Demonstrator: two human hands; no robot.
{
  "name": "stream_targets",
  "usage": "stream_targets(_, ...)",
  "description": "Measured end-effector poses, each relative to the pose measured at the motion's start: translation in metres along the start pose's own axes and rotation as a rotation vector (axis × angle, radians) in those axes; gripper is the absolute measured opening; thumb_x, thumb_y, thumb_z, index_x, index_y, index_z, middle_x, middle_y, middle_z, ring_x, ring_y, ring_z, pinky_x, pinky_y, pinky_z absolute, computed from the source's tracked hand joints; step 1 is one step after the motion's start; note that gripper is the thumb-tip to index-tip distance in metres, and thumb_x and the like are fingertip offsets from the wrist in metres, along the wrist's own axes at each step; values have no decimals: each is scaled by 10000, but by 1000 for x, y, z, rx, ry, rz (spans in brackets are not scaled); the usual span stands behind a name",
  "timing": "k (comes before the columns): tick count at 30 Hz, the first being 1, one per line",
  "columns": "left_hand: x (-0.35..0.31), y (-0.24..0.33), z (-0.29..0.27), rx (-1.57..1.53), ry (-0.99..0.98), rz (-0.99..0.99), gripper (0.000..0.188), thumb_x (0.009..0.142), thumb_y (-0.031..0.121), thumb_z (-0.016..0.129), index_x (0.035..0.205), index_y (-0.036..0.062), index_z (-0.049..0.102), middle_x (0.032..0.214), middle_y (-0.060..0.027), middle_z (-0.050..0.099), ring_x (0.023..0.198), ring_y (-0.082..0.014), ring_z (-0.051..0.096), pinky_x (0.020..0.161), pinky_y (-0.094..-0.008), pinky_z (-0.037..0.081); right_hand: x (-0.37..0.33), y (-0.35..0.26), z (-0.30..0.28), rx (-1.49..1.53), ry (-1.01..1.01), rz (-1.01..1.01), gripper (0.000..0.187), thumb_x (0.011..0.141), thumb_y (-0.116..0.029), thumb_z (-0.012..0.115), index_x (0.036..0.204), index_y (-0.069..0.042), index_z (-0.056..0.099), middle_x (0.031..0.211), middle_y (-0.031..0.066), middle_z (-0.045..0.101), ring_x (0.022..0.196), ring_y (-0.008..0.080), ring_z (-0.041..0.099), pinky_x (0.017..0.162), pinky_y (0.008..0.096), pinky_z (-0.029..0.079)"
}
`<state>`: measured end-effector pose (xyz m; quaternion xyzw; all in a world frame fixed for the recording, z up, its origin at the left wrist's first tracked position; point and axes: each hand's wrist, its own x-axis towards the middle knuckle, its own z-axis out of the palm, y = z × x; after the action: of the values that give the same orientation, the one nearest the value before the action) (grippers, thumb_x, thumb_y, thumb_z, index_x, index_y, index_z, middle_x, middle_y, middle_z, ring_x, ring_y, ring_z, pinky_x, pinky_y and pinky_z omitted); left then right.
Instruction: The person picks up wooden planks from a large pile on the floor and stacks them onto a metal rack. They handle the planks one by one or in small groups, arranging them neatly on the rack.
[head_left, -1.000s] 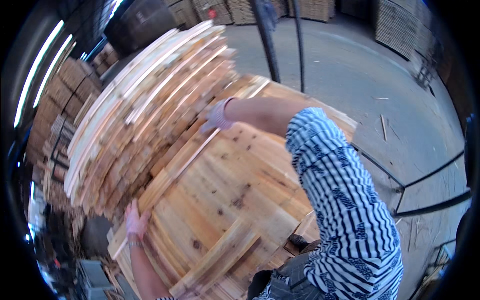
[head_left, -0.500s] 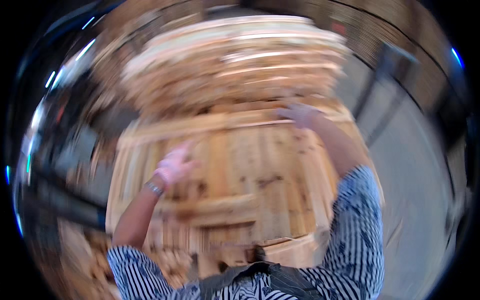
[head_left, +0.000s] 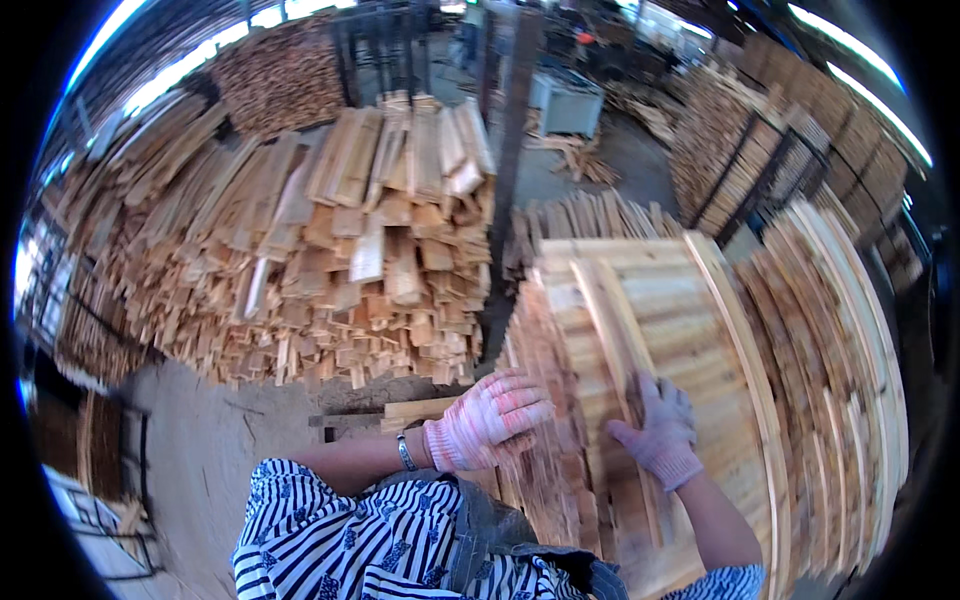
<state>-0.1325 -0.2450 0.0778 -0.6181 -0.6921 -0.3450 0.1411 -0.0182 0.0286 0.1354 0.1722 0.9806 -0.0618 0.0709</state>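
Observation:
Both my hands wear knitted gloves. My left hand (head_left: 490,420), in a pinkish-white glove, is closed beside the left edge of a wooden panel stack; its fingers curl in, and whatever they hold is hidden. On the top wooden panel (head_left: 690,330), made of planks with raised battens, rests my right hand (head_left: 657,428) in a greyish glove. Its fingers are stretched over a batten (head_left: 610,310) and the thumb stands apart. The rough plank ends of the stack show under the panel's left side, close to my left hand.
A large pile of loose boards (head_left: 380,230) fills the left and centre. Another stack of panels (head_left: 830,370) stands close on the right. A dark post (head_left: 515,150) rises behind. Farther off are a grey-white cabinet (head_left: 568,105) and more stacked wood (head_left: 275,80).
My view has swung round, so the panel that lay straight ahead is now at the right and the board pile shows at left. My left hand, open over the panel before, is closed at its edge.

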Motion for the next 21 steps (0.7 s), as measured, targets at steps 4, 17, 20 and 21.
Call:
stream_targets(4,-39,-49,-85,115,141,-177,525,803,124,763,1295,62,593,1239,-145,630,1183,-367,604,1051,-489,478,5,42,31,336,303,-198,786,797,-226,776,1470,22,456,1355,202,585,1178,326,592,1019,410,488)
stream_targets(17,-232,-421,-375,427,352,-1680,669,942,476,615,1447,56,486,1490,-217,507,1407,-374,459,1164,-454,378,67,-225,0,1223,33,-211,901,794,-356,832,1487,69,444,1378,128,572,1228,213,558,1048,329,445)
stream_targets(20,-243,-479,-389,603,169,-1711,730,889,516,648,1425,48,483,1455,-191,536,1368,-371,488,1105,-493,420,84,-241,47,1113,17,-172,986,725,-404,884,1459,95,456,1372,144,574,1260,242,563,1085,365,439)
stream_targets(21,-241,-504,-388,702,97,-1689,747,876,524,655,1424,48,479,1444,-183,543,1355,-369,497,1089,-499,430,92,-245,58,1026,18,-190,1050,721,-460,896,1471,110,434,1404,155,561,1284,243,556,1088,370,444)
